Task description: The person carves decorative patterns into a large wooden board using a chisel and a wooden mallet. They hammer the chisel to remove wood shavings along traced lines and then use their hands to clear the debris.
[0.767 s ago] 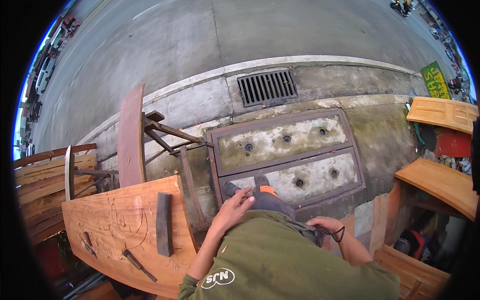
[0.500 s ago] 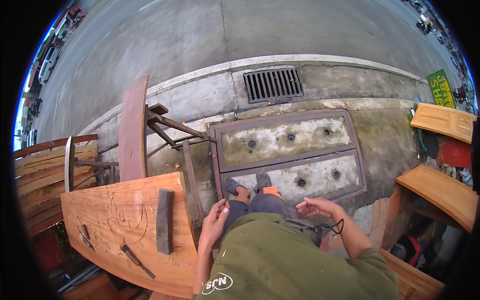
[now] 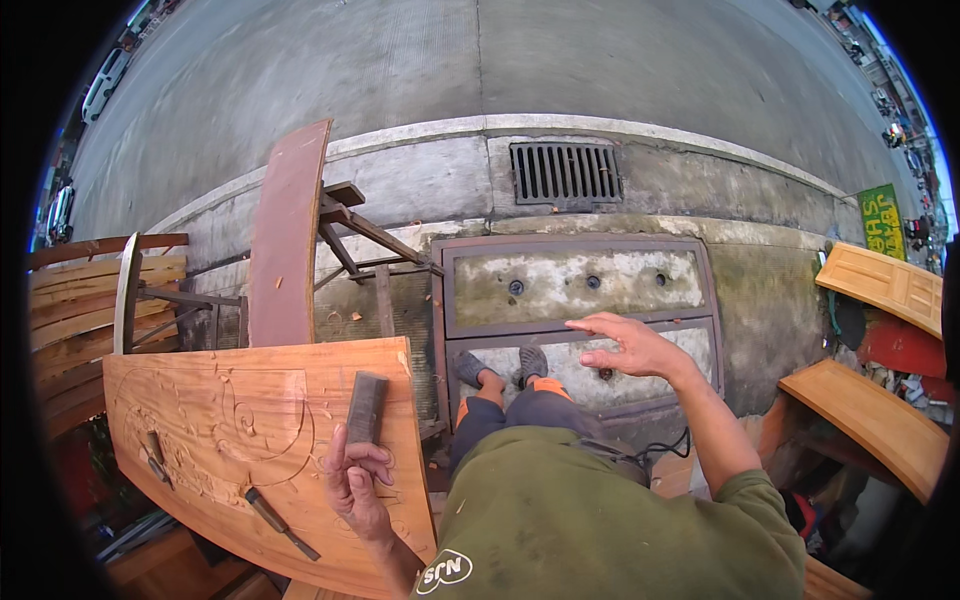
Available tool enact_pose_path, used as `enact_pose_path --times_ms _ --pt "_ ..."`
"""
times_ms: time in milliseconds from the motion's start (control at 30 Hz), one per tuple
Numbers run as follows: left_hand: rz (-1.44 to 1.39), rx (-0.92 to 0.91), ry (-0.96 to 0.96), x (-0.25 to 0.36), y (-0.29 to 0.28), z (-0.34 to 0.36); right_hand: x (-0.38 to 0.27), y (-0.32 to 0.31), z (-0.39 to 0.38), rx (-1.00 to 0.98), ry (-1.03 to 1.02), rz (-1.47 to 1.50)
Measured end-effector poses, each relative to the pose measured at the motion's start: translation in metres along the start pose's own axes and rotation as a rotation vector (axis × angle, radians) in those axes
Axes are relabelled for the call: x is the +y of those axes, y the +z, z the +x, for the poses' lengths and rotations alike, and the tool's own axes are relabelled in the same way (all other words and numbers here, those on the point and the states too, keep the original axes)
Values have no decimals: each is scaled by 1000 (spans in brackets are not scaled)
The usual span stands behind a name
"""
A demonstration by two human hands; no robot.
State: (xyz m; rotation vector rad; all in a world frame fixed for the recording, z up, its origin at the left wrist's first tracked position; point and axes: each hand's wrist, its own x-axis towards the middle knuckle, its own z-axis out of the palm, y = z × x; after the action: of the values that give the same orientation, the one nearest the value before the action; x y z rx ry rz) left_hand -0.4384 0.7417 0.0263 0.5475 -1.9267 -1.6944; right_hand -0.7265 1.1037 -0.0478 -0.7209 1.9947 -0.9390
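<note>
Carving work on a warm brown wooden panel (image 3: 345, 368) with incised scrollwork, set at the person's left. A dark grey-brown rectangular block (image 3: 368, 405) lies toward the panel's right side, its lower end hidden by the left hand (image 3: 362, 490). That hand has its index finger extended and the remaining fingers partly curled; whether they grip the block or merely pass in front of it cannot be told. The right hand (image 3: 635, 348) is raised above the framed concrete slabs (image 3: 655, 270), fingers spread and thumb apart, holding nothing. Two slender dark-handled hand tools, one near the panel's lower edge (image 3: 268, 510) and one farther left (image 3: 156, 460), rest on the wood, untouched, among pale shavings. The step appears to be the handling of the block, with no cutting under way. Lifting it would call for left fingers wrapped securely around its sides, clear of both tools.
</note>
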Motion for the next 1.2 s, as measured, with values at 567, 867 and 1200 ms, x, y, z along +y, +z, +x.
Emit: enact_pose_path --times_ms 567,867,1200 --pt "398 47 1280 192 -69 98 -199 149 148 -441 -532 -56" --pt "772 827 859 118 -97 36 -223 202 226 -446 -1138 -567" --pt "908 1251 -440 -40 -89 -83 -192 202 229 -633 -1046 -684"
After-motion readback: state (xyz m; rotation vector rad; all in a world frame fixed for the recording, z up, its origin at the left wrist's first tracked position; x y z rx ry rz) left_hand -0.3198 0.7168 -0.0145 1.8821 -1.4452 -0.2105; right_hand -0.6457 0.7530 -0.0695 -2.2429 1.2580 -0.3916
